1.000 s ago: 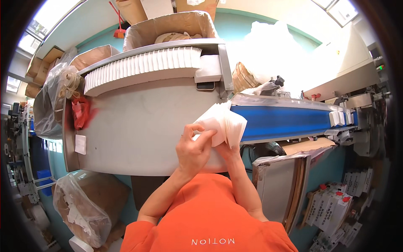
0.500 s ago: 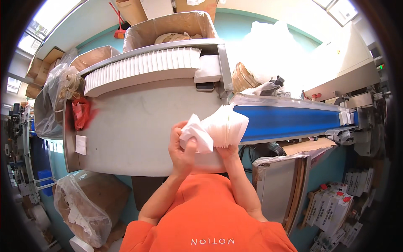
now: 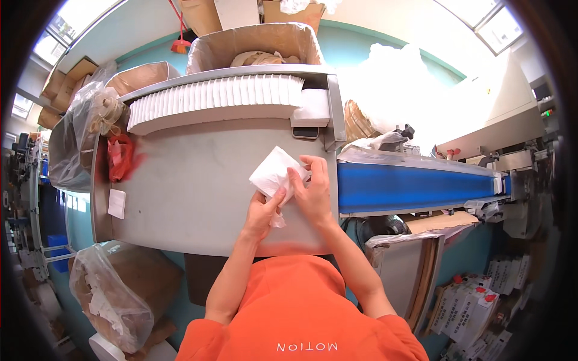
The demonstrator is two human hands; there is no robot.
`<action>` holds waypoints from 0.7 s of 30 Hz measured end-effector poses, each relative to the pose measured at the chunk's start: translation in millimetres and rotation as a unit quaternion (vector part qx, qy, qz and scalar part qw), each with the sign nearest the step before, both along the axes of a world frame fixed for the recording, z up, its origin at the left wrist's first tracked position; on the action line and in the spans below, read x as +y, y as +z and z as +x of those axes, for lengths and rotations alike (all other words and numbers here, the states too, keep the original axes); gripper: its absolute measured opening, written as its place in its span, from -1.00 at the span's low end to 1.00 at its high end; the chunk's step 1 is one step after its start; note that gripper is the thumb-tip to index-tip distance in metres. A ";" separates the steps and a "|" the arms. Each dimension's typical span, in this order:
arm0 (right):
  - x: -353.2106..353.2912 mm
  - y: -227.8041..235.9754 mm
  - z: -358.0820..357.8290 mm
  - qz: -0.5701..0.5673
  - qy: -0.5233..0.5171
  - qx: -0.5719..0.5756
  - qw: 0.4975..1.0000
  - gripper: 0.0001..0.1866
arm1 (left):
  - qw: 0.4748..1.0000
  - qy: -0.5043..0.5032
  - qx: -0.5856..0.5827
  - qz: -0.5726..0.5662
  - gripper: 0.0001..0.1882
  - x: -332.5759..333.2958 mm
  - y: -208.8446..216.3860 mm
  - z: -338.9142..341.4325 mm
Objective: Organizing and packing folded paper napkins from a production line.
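Observation:
A square bundle of white paper napkins is held tilted over the near part of the metal table. My left hand grips its lower corner, the thumb lying on top. My right hand closes with thumb and fingertips on the right edge, where thin white wrapping looks loose. A crumpled end of that wrapping hangs below the bundle. Its underside is hidden. Along the table's back wall stands a long row of white napkin bundles. More white napkins lie at the row's right end.
A blue conveyor belt runs off to the right, a white stack at its far end. On the table lie a dark phone, a red plastic bag and a small white square. Lined bins stand behind.
The fanned napkin stack from my right hand and the crumpled white piece from my left are now together as one squared bundle. My right hand has come up to its right edge.

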State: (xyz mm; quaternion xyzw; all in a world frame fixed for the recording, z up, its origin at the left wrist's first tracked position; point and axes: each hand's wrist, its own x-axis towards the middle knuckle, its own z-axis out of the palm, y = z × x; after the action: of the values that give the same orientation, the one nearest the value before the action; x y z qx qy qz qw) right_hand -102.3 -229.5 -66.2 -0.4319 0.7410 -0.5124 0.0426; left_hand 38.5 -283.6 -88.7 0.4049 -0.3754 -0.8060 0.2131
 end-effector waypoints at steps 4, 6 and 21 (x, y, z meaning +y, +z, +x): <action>-48.5 6.3 -32.9 0.055 -0.057 -0.051 0.996 -0.44 | 0.996 0.039 0.053 0.054 -0.57 -15.4 2.2 12.3; -70.4 -15.1 -51.2 0.088 -0.110 0.058 0.988 -0.41 | 0.996 0.034 0.049 0.059 -0.57 -19.1 9.5 14.7; -132.5 -53.7 -57.8 0.093 -0.400 -0.080 0.908 -0.53 | 0.792 -0.032 0.505 0.342 -0.56 -44.7 -21.6 59.3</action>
State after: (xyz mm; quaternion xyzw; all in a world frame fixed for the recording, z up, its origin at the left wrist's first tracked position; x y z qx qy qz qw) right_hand -160.1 -362.0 -119.8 -0.0506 0.8901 -0.4480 -0.0666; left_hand 97.8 -328.4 -110.3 -0.0258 0.0735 -0.9780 0.1938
